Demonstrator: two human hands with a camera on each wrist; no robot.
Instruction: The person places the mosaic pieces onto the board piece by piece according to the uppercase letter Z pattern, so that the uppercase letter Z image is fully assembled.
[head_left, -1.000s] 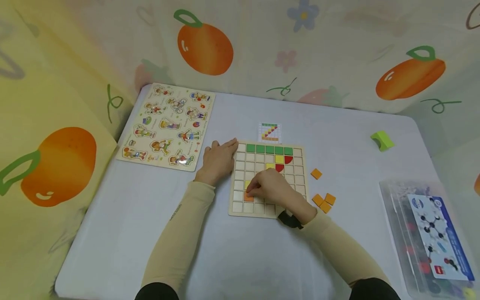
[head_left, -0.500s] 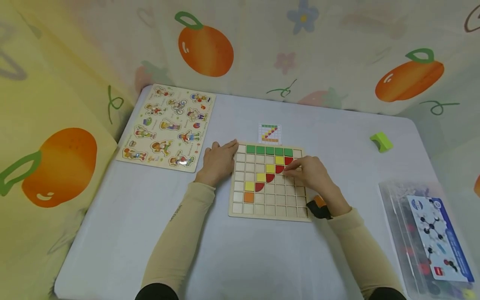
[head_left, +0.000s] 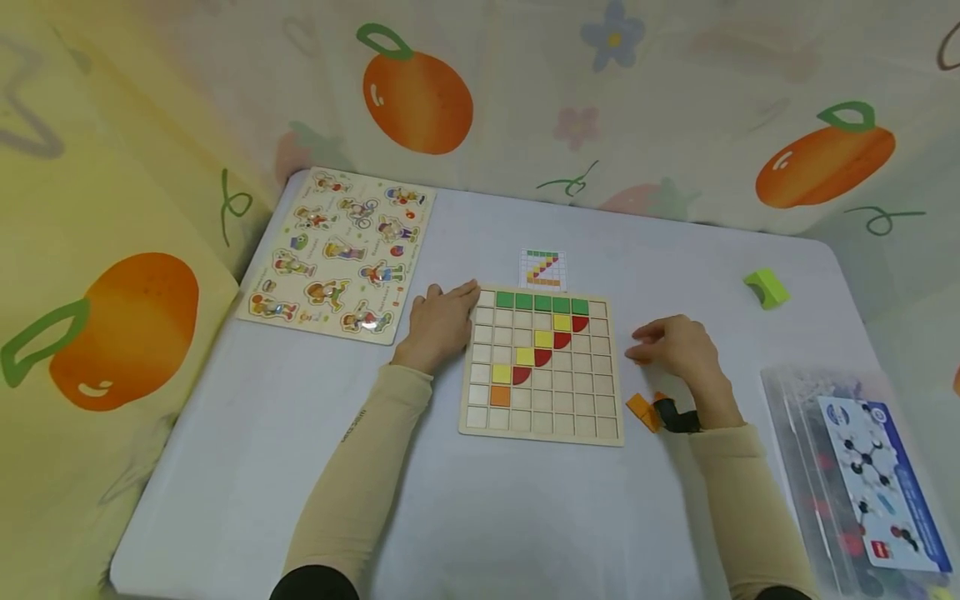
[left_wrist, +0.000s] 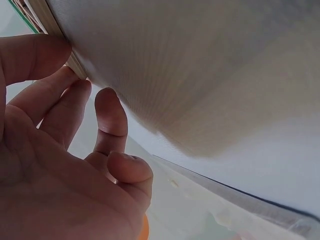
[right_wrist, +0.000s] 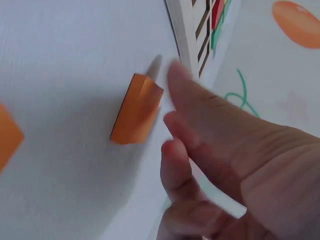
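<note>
A wooden grid board (head_left: 558,421) lies on the table, bearing a row of green squares (head_left: 543,302), a slanting line of yellow squares (head_left: 525,357) and red quarter-round pieces (head_left: 542,357), plus one orange square (head_left: 500,396). My left hand (head_left: 438,325) rests at its upper left corner; in the left wrist view the thumb (left_wrist: 42,55) and fingertips touch the board's edge (left_wrist: 76,62). Right of the board, my right hand (head_left: 681,350) hovers by a single orange square tile (right_wrist: 137,109). Its thumb and fingers are beside the tile, with a gap between.
More orange tiles (head_left: 642,412) lie partly behind the right wrist's black strap. A pattern card (head_left: 543,268) sits beyond the board. A picture puzzle board (head_left: 337,254) is at left. On the right are a green arched block (head_left: 767,288) and a clear plastic box (head_left: 795,467).
My right hand has left the orange square on the board and moved right, off the board, to the loose orange tile. My left hand stays at the corner.
</note>
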